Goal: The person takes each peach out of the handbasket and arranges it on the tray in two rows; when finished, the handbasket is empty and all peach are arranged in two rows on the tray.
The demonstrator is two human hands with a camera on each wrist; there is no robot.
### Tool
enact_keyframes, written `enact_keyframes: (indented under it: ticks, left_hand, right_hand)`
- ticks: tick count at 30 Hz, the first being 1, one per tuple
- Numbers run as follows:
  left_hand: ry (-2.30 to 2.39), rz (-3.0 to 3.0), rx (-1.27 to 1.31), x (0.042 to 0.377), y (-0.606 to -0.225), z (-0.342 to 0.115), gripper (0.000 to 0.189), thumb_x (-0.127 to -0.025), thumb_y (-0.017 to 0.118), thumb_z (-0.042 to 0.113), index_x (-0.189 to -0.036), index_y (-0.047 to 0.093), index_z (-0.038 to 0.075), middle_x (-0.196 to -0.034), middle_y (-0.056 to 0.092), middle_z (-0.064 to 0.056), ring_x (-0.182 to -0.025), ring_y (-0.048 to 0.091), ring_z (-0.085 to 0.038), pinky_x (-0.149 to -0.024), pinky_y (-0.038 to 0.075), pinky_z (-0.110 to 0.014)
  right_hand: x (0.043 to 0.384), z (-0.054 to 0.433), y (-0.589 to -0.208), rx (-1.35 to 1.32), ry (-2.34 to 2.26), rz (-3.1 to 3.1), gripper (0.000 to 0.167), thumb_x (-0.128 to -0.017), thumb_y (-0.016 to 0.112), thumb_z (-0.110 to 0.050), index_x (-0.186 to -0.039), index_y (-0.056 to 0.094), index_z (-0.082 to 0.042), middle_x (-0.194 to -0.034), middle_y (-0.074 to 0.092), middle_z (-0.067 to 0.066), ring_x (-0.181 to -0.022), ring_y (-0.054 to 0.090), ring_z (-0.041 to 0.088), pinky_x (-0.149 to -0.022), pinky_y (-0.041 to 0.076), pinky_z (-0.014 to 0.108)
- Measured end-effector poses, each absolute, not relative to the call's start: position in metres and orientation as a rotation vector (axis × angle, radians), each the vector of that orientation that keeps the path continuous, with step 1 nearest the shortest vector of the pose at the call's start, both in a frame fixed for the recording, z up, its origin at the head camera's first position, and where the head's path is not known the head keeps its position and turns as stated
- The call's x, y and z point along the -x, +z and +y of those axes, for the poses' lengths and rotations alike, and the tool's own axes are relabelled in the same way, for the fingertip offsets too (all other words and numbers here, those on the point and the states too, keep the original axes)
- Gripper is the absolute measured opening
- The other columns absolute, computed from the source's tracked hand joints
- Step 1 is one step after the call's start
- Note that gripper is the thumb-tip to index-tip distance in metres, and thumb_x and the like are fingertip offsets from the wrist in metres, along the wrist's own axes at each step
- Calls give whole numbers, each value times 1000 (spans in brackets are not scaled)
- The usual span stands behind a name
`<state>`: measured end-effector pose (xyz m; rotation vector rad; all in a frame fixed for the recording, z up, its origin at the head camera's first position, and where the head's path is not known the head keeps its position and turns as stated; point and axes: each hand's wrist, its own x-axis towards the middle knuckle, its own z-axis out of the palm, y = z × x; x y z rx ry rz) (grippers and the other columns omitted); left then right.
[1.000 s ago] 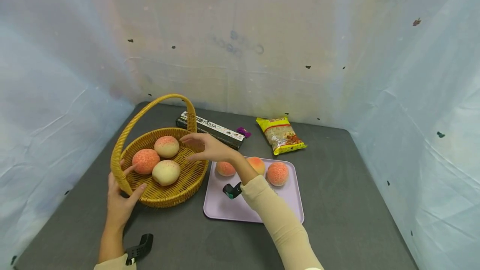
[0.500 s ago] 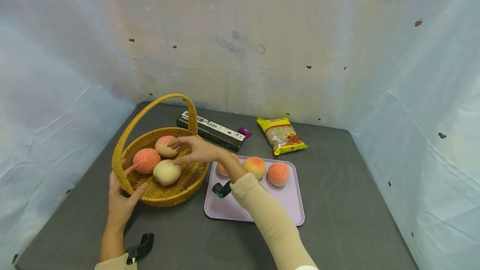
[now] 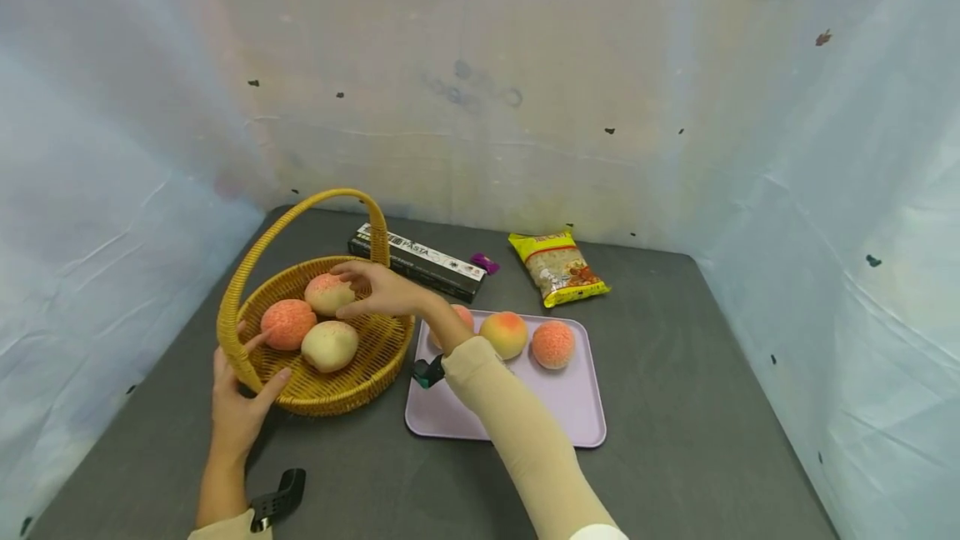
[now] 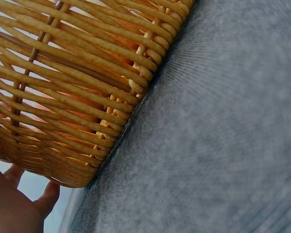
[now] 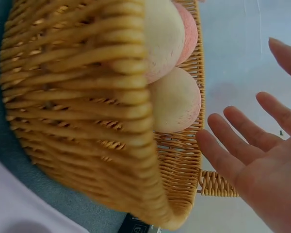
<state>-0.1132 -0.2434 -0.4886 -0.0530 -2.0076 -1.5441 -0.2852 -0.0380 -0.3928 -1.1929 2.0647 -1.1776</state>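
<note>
A yellow wicker basket [image 3: 386,348] with an arched handle [image 3: 281,227] stands at the left. Inside lie three peaches: a coral one [image 3: 288,325], a pale cream one [image 3: 330,346] and a pink-and-cream one [image 3: 324,294]. My left hand [image 3: 236,398] grips the basket's near left rim, thumb on the near side of the handle's base and fingers beyond it. In the left wrist view that hand [image 4: 14,204] is at the woven wall [image 4: 72,82]. Above the basket, my right hand [image 3: 393,290] reaches over the pink-and-cream peach; the right wrist view shows its fingers [image 5: 233,141] spread, holding nothing.
Right of the basket lies a lilac tray [image 3: 573,407] with peaches [image 3: 504,333] along its far side, partly behind my right arm. A black pasta box [image 3: 427,265], a purple-wrapped sweet [image 3: 484,262] and a yellow food packet [image 3: 561,269] lie farther back, before the sheeted wall [image 3: 480,173].
My right hand has moved left from the basket's right side to over the pink-and-cream peach. The left hand stays on the rim, and the peaches have not shifted.
</note>
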Motion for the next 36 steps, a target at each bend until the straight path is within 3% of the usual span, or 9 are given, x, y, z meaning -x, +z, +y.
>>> enact_keyframes:
  ticks: [10, 17, 24, 36]
  left_hand:
    - [-1522, -1976, 84, 111, -483, -240, 56, -77, 68, -16, -132, 56, -10, -153, 28, -26, -143, 24, -30, -109, 17, -32]
    - [-1516, -1986, 74, 118, -499, -250, 58, -77, 69, -17, -133, 57, -8, -154, 29, -22, -143, 23, -29, -111, 15, -35]
    - [-1519, -1990, 71, 115, -499, -248, 59, -76, 69, -17, -133, 57, -7, -154, 30, -21, -143, 24, -30, -110, 16, -33]
    - [-1515, -1999, 76, 107, -485, -240, 57, -78, 67, -19, -133, 56, -10, -153, 29, -25, -143, 24, -28, -108, 17, -31]
  right_hand:
    - [296, -63, -383, 1179, -1019, 2156, 59, -99, 62, -19, -150, 40, -1, -150, 42, 20, -137, 42, 30, -101, 39, 26]
    - [296, -81, -387, 1227, -984, 2125, 52, -100, 57, -15, -147, 43, 3, -151, 41, 22, -140, 39, 32, -105, 36, 25]
    - [295, -91, -392, 1149, -992, 2194, 60, -96, 62, -21, -150, 42, -1, -152, 42, 15, -140, 40, 27, -102, 38, 23]
    - [292, -96, -399, 1092, -911, 2299, 56, -94, 65, -21, -146, 49, -4, -144, 52, 13, -128, 51, 16, -90, 42, 20]
